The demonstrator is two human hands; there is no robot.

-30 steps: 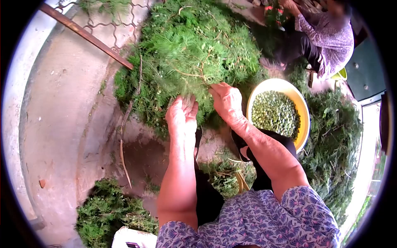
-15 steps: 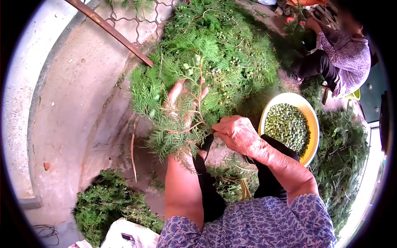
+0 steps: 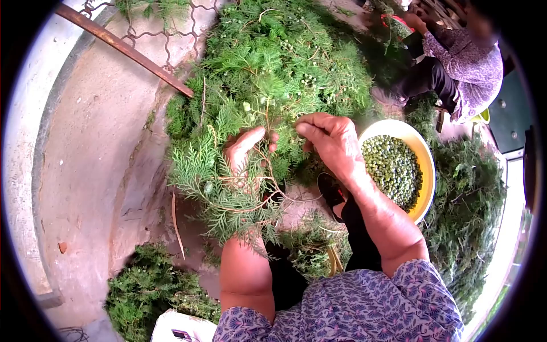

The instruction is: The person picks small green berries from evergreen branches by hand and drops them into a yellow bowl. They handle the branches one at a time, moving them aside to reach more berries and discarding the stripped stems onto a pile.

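My left hand (image 3: 244, 153) is closed around a green conifer sprig (image 3: 233, 205) with flat, scaly leaves, a thin brown stem and small pale green cones on its upper end. Foliage covers part of the palm and wrist. To the right of the sprig's upper end is my right hand (image 3: 333, 142), thumb and fingers pinched together; what they hold, if anything, is too small to name. Beyond both hands rises a large heap of cut conifer branches (image 3: 296, 62). A yellow tub (image 3: 428, 191) holding many small green cones (image 3: 393, 171) stands by my right forearm.
Another person (image 3: 464, 74) in a patterned top sits at the upper right, handling greenery. More branches lie in a right-hand pile (image 3: 467, 199) and a lower-left pile (image 3: 151, 279). A rusty metal bar (image 3: 125, 48) slants across the upper left, near a white object (image 3: 182, 328) below.
My right hand has left the sprig's lower stem and moved up toward its upper end. The left hand still holds the sprig, whose lower stem now points right, uncovered.
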